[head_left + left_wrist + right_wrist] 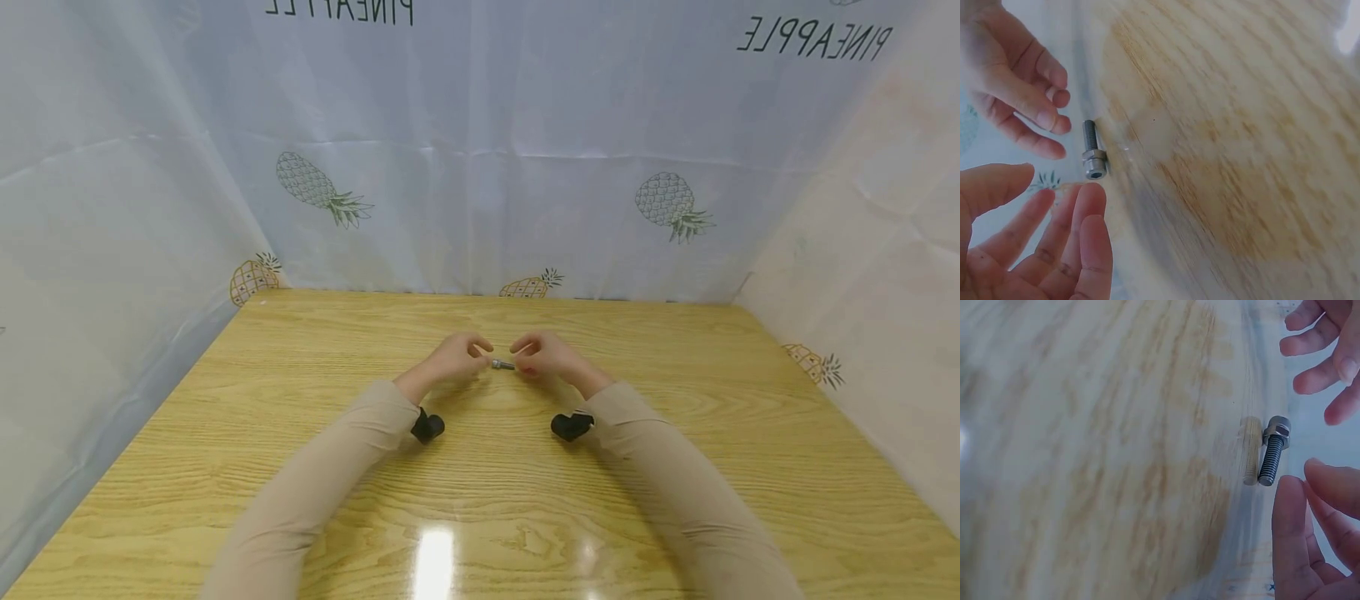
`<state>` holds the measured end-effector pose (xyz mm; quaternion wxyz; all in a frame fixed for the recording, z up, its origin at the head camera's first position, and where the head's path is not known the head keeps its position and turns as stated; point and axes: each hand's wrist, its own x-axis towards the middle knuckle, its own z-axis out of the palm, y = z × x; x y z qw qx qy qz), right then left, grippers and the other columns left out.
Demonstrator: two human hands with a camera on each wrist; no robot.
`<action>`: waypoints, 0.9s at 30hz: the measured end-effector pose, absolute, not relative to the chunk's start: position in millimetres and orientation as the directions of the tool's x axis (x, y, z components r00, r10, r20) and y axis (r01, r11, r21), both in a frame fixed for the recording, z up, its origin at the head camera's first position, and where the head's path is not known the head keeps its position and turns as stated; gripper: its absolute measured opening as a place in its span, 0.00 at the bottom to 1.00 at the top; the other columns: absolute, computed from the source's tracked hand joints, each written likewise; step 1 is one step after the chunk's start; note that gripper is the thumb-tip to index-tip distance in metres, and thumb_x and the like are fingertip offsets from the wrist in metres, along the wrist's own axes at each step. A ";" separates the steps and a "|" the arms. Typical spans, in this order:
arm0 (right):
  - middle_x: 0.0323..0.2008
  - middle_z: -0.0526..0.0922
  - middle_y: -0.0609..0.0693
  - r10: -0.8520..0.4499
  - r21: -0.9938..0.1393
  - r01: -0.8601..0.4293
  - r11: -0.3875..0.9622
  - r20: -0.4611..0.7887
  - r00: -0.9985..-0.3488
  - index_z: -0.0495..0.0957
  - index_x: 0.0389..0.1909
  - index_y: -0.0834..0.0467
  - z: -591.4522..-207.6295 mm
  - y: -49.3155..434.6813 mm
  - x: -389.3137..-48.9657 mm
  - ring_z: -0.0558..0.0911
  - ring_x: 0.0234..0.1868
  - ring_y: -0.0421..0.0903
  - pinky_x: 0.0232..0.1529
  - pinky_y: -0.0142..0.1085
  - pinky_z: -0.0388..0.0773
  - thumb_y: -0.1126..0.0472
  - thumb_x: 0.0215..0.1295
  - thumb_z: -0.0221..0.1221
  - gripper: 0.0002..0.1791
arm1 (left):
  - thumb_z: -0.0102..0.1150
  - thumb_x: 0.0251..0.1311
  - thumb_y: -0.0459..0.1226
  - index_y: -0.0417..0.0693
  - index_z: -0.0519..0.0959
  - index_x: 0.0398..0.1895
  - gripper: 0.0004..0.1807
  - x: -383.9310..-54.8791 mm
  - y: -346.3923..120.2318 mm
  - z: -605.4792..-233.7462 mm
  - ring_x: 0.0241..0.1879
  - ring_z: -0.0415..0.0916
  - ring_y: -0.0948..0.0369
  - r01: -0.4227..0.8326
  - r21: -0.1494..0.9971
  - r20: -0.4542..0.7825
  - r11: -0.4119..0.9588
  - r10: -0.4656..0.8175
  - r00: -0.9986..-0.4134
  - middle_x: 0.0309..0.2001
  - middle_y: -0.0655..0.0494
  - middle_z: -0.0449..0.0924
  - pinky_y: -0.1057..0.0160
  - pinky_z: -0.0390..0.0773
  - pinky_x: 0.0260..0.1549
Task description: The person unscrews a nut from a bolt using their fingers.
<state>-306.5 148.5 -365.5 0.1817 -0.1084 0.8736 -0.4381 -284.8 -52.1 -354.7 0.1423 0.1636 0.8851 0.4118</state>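
Observation:
A metal socket-head bolt lies on the wooden table between both hands. In the left wrist view the bolt carries a hex nut run up close to its round head. Its threaded end points toward my right hand. My left hand is beside the head end, fingers loosely bent and apart from the metal. The right hand's fingers hover near the threaded tip, with a gap in between. Neither hand holds anything.
Wood-grain table spreads around the hands, with a bright glare near its front. A white curtain printed with pineapples hangs behind and along both sides. Black wrist-worn devices sit under both sleeves.

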 end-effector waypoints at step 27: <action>0.26 0.78 0.50 -0.319 -0.770 0.051 0.636 -0.322 -0.891 0.75 0.48 0.69 -366.6 141.0 -307.2 0.77 0.20 0.36 0.28 0.28 0.82 0.67 0.61 0.58 0.16 | 0.54 0.63 0.35 0.35 0.74 0.56 0.19 -294.5 -38.8 -363.7 0.30 0.79 0.59 0.073 0.771 -0.195 0.632 0.344 -0.919 0.45 0.41 0.81 0.69 0.79 0.28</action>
